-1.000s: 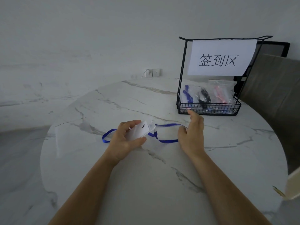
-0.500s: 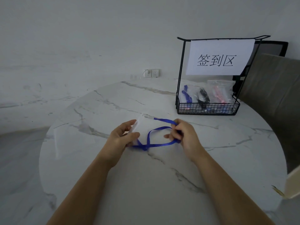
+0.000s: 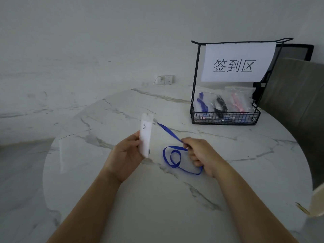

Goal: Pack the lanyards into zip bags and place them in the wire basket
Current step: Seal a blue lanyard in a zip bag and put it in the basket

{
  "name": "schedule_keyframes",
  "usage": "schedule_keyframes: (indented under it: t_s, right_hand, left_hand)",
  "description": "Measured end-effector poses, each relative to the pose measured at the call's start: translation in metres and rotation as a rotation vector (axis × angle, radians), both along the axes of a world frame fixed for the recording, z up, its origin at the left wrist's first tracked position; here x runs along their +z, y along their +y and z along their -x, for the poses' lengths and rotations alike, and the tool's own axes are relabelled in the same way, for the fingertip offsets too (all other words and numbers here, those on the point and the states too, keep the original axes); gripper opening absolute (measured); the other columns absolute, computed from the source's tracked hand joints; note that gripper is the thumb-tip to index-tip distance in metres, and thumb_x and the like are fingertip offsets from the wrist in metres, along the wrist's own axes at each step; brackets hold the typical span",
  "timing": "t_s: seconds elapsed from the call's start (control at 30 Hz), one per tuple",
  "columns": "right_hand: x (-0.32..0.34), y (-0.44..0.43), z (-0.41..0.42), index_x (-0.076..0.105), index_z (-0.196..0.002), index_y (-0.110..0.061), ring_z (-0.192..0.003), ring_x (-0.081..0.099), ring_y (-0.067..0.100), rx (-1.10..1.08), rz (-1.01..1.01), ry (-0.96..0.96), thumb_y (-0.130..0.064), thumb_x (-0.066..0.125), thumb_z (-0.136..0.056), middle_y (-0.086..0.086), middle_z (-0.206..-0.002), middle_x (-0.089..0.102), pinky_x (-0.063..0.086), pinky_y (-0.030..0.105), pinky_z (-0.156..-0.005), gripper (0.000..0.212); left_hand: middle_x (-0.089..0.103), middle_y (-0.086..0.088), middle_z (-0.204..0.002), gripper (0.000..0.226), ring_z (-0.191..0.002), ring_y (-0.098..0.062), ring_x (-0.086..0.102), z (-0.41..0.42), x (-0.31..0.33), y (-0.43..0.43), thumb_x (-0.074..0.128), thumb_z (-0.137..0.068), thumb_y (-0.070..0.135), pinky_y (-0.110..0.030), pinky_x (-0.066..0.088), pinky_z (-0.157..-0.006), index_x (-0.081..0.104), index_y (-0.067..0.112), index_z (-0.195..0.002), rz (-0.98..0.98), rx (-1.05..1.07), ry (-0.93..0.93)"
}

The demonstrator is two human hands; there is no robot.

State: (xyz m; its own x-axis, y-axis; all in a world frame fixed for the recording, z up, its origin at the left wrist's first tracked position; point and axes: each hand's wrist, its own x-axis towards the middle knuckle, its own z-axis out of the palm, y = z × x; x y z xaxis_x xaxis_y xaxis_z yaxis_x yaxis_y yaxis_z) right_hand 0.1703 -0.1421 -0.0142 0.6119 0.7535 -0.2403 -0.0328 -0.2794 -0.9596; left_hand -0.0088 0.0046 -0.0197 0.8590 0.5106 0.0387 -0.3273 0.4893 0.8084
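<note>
Head view: we see the blue lanyard (image 3: 172,159) coiled in loops just left of our right grip (image 3: 201,155), whose curled fingers pinch the strap. Our left grip (image 3: 125,159) holds a white flat pouch (image 3: 146,137) upright, close beside the strap's raised end. Both hover over the marble desk (image 3: 157,207). Well behind stands the wire basket (image 3: 226,118), holding bagged lanyards (image 3: 219,104), under a paper sign (image 3: 236,64).

Only the arms and hands of the person show. The left hand (image 3: 126,155) and the right hand (image 3: 201,156) are bare. The left forearm (image 3: 84,207) and the right forearm (image 3: 250,204) are slim, smooth and uncovered from wrist to the near edge of the view.
</note>
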Motion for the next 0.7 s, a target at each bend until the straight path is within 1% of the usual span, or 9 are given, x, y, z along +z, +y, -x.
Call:
schedule_keyframes:
  t_s: [0.03,0.1,0.27,0.3,0.43,0.5,0.57,0.63,0.7]
  right_hand:
    - [-0.001,0.0,0.003,0.054,-0.072,-0.02,-0.047,0.017,0.011,0.07,0.035,-0.011,-0.036,0.055,-0.097,-0.007,-0.052,0.026,0.015,0.024,-0.044,0.03]
    - [0.0,0.0,0.012,0.058,-0.076,-0.019,-0.047,0.018,0.01,0.172,0.061,0.0,-0.04,0.054,-0.099,-0.008,-0.053,0.027,0.016,0.023,-0.043,0.032]
    - [0.002,0.002,0.032,0.06,-0.088,-0.016,-0.05,0.015,0.01,0.355,0.137,0.092,-0.042,0.045,-0.104,-0.005,-0.059,0.023,0.014,0.02,-0.043,0.034]
    - [0.002,0.002,0.034,0.061,-0.091,-0.016,-0.051,0.014,0.009,0.372,0.146,0.113,-0.043,0.044,-0.105,-0.005,-0.06,0.022,0.013,0.02,-0.043,0.035]
    - [-0.001,0.004,0.038,0.063,-0.095,-0.013,-0.051,0.016,0.01,0.415,0.125,0.133,-0.042,0.045,-0.104,-0.005,-0.061,0.026,0.014,0.021,-0.044,0.036]
    - [-0.006,0.006,0.041,0.066,-0.095,-0.012,-0.048,0.022,0.011,0.383,0.056,0.037,-0.039,0.047,-0.105,-0.006,-0.059,0.034,0.02,0.022,-0.044,0.034]
    - [-0.011,0.008,0.046,0.069,-0.094,-0.017,-0.045,0.041,0.007,0.333,0.013,-0.233,-0.035,0.05,-0.104,-0.011,-0.055,0.05,0.034,0.021,-0.049,0.028]
    - [-0.016,0.01,0.05,0.069,-0.094,-0.024,-0.053,0.054,0.001,0.337,0.004,-0.469,-0.036,0.053,-0.102,-0.011,-0.061,0.062,0.045,0.019,-0.059,0.021]
    - [-0.016,0.008,0.053,0.07,-0.096,-0.026,-0.054,0.055,0.0,0.414,0.004,-0.514,-0.037,0.051,-0.103,-0.009,-0.063,0.064,0.044,0.016,-0.059,0.023]
  left_hand:
    - [0.069,-0.011,-0.105,0.038,-0.092,-0.021,0.067,0.0,0.0,0.0,0.039,-0.089,0.003,-0.03,0.057,-0.077,0.067,0.003,-0.115,-0.01,0.015,-0.002]
    - [0.066,-0.015,-0.121,0.037,-0.107,-0.023,0.065,-0.001,-0.003,0.001,0.045,-0.09,0.005,-0.032,0.057,-0.09,0.058,0.0,-0.124,0.027,0.071,0.006]
    - [0.071,-0.011,-0.115,0.029,-0.098,-0.016,0.07,-0.002,-0.002,0.002,0.05,-0.089,0.01,-0.026,0.058,-0.085,0.071,0.003,-0.107,0.1,0.133,-0.011]
    - [0.071,-0.011,-0.114,0.029,-0.098,-0.016,0.071,-0.002,0.0,0.001,0.05,-0.089,0.011,-0.026,0.057,-0.087,0.071,0.003,-0.107,0.104,0.136,-0.003]
    - [0.067,-0.014,-0.121,0.038,-0.1,-0.019,0.069,-0.003,-0.006,0.006,0.052,-0.091,0.013,-0.028,0.054,-0.091,0.057,-0.005,-0.125,0.119,0.159,0.031]
    - [0.065,-0.015,-0.123,0.036,-0.102,-0.018,0.068,-0.005,-0.009,0.008,0.051,-0.095,0.012,-0.026,0.056,-0.089,0.055,-0.006,-0.126,0.129,0.186,0.037]
    - [0.067,-0.013,-0.123,0.03,-0.105,-0.017,0.067,-0.007,-0.01,0.01,0.047,-0.099,0.01,-0.025,0.056,-0.088,0.059,-0.005,-0.121,0.136,0.24,0.036]
    - [0.07,-0.011,-0.118,0.025,-0.102,-0.014,0.069,-0.007,-0.011,0.013,0.044,-0.101,0.008,-0.023,0.057,-0.085,0.064,-0.002,-0.113,0.136,0.311,0.04]
    - [0.072,-0.011,-0.113,0.022,-0.098,-0.014,0.07,-0.007,-0.012,0.014,0.045,-0.101,0.006,-0.023,0.058,-0.081,0.065,-0.003,-0.107,0.129,0.381,0.056]
